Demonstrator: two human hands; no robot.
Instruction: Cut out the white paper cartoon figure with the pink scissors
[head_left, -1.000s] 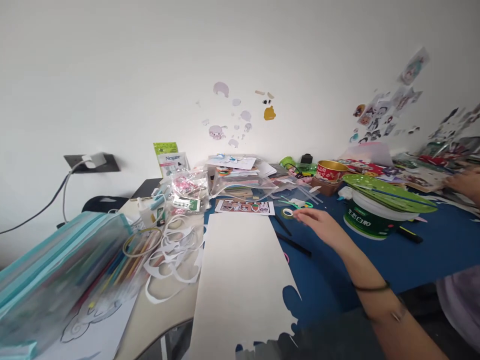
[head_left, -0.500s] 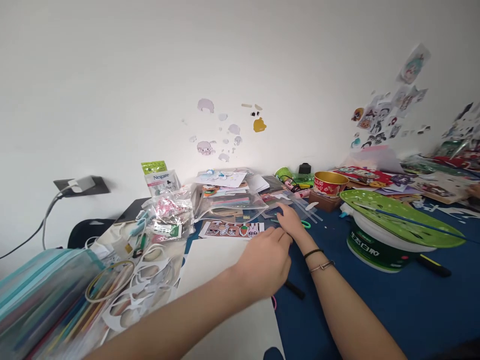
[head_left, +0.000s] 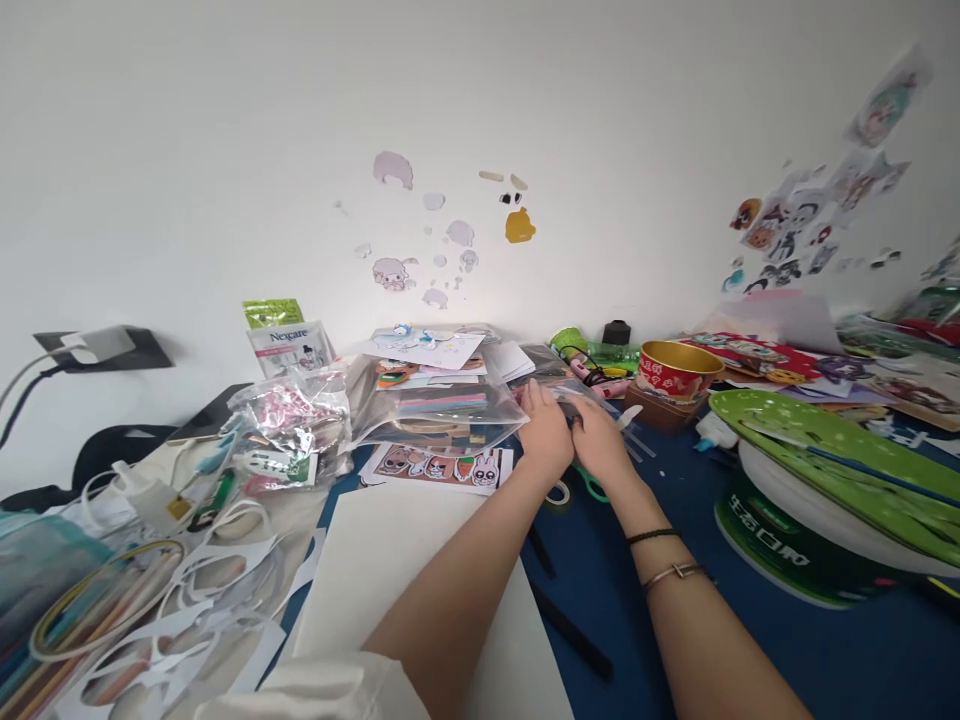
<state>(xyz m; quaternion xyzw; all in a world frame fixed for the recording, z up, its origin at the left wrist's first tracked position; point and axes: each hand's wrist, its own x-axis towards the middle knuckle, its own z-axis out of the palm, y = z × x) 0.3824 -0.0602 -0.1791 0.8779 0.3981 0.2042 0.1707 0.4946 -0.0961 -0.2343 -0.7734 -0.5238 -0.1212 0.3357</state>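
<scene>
Both of my arms reach forward over the blue table [head_left: 750, 640]. My left hand [head_left: 546, 432] lies with its fingers stretched out on a pile of clear plastic bags [head_left: 442, 405] full of coloured paper. Touching it on the right, my right hand [head_left: 600, 445] has its fingers curled round a small dark thing at the pile's edge that I cannot make out. Two bracelets sit on my right wrist. Below the hands lie green-handled scissors [head_left: 592, 487] and a tape roll [head_left: 557, 492]. A cartoon sticker sheet [head_left: 439, 465] is just left of my left hand.
A large white sheet [head_left: 405, 560] lies under my left forearm, with black pens [head_left: 570, 630] beside it. Paper cut-out scraps [head_left: 187, 600] cover the left. A gold and red bowl [head_left: 677, 365] and a green lid [head_left: 825, 440] on a tub [head_left: 795, 545] stand at the right.
My left hand came into view and moved forward to the bag pile. My right hand moved from the tape roll further back to the same spot. The view shifted closer.
</scene>
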